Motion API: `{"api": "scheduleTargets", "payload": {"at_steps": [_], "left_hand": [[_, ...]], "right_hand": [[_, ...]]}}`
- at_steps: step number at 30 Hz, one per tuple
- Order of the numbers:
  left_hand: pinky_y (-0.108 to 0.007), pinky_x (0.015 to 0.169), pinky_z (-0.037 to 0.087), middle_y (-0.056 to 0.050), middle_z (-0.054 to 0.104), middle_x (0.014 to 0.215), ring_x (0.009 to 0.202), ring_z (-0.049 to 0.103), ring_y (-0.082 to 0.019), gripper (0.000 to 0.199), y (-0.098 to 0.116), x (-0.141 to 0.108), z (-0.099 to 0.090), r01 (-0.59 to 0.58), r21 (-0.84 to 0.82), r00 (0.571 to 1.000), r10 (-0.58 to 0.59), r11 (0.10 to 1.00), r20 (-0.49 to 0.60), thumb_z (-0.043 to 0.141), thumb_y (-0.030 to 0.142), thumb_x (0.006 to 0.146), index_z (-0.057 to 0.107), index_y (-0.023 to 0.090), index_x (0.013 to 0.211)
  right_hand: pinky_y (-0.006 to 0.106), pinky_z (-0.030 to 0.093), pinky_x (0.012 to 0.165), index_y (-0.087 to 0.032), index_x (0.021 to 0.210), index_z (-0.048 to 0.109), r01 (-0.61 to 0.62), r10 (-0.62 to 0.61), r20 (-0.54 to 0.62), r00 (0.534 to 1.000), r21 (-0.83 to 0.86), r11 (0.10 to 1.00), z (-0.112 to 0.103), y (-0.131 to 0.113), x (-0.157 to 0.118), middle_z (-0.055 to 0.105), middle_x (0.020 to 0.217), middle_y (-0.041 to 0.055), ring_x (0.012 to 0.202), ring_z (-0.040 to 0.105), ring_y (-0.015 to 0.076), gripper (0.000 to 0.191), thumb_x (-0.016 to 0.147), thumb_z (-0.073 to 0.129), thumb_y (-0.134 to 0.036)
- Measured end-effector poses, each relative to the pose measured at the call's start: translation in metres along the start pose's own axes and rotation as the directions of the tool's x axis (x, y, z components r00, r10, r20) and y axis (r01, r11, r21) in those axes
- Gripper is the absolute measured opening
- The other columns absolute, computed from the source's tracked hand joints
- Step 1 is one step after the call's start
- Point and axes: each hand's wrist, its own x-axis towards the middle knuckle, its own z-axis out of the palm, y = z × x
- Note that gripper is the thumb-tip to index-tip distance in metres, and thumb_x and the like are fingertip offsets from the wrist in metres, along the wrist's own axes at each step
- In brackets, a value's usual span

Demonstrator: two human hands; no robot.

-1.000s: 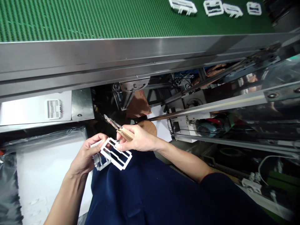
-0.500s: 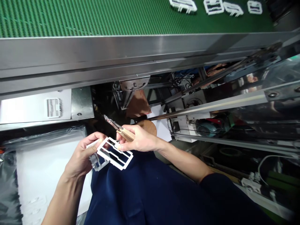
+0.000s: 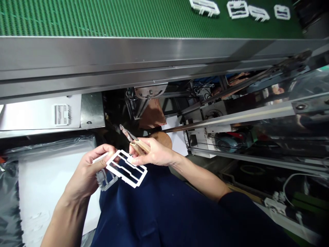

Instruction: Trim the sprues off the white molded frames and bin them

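Note:
My left hand (image 3: 87, 168) is closed on white plastic frames; one grey-white frame (image 3: 106, 180) hangs below its fingers. A larger white frame (image 3: 127, 168) with a slotted middle lies between both hands, its left corner at my left fingertips. My right hand (image 3: 154, 151) is wrapped round pliers (image 3: 140, 146) with tan handles, their metal jaws pointing up and left. The right thumb touches the upper edge of the white frame. Both hands are over the dark blue clothing on my lap.
Several white frames (image 3: 238, 9) lie on a green conveyor belt (image 3: 102, 19) behind a metal rail (image 3: 115, 55). Another frame (image 3: 61, 115) rests on a metal shelf at left. Below it, a box lined with plastic holds a white sheet (image 3: 51, 185). Machine bars and cables fill the right.
The frames on the belt and shelf appear slightly further right as the view shifts. The pliers' jaws have moved a little to the right. Both hands keep their holds.

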Motion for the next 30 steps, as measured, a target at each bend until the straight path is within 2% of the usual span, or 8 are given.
{"api": "scheduleTargets", "payload": {"at_steps": [3, 6, 8, 14, 30], "left_hand": [[-0.018, 0.045, 0.041, 0.000, 0.055, 0.068, 0.053, 0.050, -0.011, 0.015, 0.001, -0.001, 0.001, -0.027, 0.024, 1.000, 0.027, 0.999, -0.001, 0.069, 0.026, 0.073, 0.057, 0.017, 0.074], [-0.021, 0.053, 0.046, -0.004, 0.057, 0.103, 0.064, 0.055, -0.012, 0.014, 0.004, -0.002, 0.003, -0.089, 0.088, 0.996, 0.090, 0.992, -0.016, 0.068, 0.024, 0.074, 0.056, 0.016, 0.071], [-0.022, 0.057, 0.048, -0.005, 0.053, 0.116, 0.068, 0.056, -0.012, 0.014, 0.007, -0.003, 0.003, -0.110, 0.128, 0.993, 0.114, 0.986, -0.023, 0.068, 0.024, 0.074, 0.057, 0.015, 0.071], [-0.024, 0.060, 0.049, -0.006, 0.061, 0.098, 0.072, 0.058, -0.017, 0.011, 0.013, -0.004, 0.004, -0.125, 0.116, 0.992, 0.123, 0.985, 0.027, 0.067, 0.025, 0.076, 0.060, 0.017, 0.075], [-0.024, 0.060, 0.047, -0.005, 0.061, 0.094, 0.072, 0.058, -0.017, 0.010, 0.015, -0.008, 0.007, -0.166, 0.145, 0.986, 0.164, 0.975, 0.028, 0.066, 0.025, 0.076, 0.060, 0.018, 0.075]], "right_hand": [[0.020, 0.041, 0.063, -0.014, 0.083, 0.052, -0.019, 0.019, 0.008, 1.000, 0.025, 1.000, -0.001, 0.002, 0.001, 0.050, 0.074, -0.0038, 0.066, 0.047, 0.0066, 0.036, 0.061, 0.077, -0.029], [0.019, 0.040, 0.062, -0.014, 0.082, 0.053, -0.002, 0.000, 0.030, 1.000, 0.067, 0.998, -0.002, 0.005, 0.003, 0.050, 0.074, -0.0040, 0.066, 0.046, 0.0062, 0.035, 0.060, 0.077, -0.027], [0.020, 0.039, 0.062, -0.014, 0.081, 0.053, 0.000, -0.006, 0.050, 0.999, 0.107, 0.994, -0.002, 0.008, 0.005, 0.049, 0.073, -0.0041, 0.065, 0.045, 0.0062, 0.035, 0.060, 0.077, -0.027], [0.021, 0.038, 0.063, -0.014, 0.080, 0.053, -0.023, 0.009, 0.077, 0.997, 0.185, 0.983, -0.001, 0.013, 0.007, 0.048, 0.071, -0.0041, 0.065, 0.046, 0.0066, 0.033, 0.061, 0.077, -0.027], [0.021, 0.040, 0.064, -0.015, 0.081, 0.054, -0.104, 0.078, 0.112, 0.991, 0.245, 0.964, 0.000, 0.014, 0.007, 0.047, 0.072, -0.0035, 0.066, 0.046, 0.0079, 0.036, 0.059, 0.079, -0.028]]}}
